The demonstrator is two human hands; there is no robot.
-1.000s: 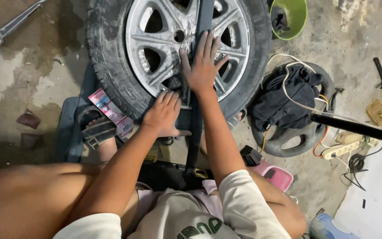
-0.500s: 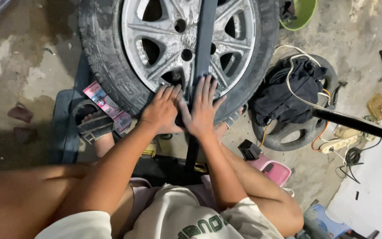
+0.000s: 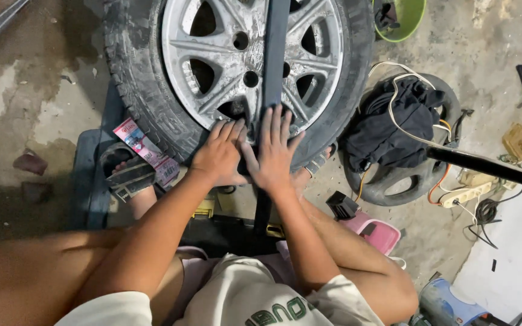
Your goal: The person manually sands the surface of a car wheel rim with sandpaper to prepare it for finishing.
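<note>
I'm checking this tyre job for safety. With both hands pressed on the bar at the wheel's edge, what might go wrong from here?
1. The left hand and right hand press flat where the dark bar crosses the rim; if the bar slips, fingers may get pinched against the tyre.
2. Both hands are bare, and the rim's edges look rough, so scrapes seem possible.
3. Cables and clutter lie close on the floor, a likely trip hazard.
</note>
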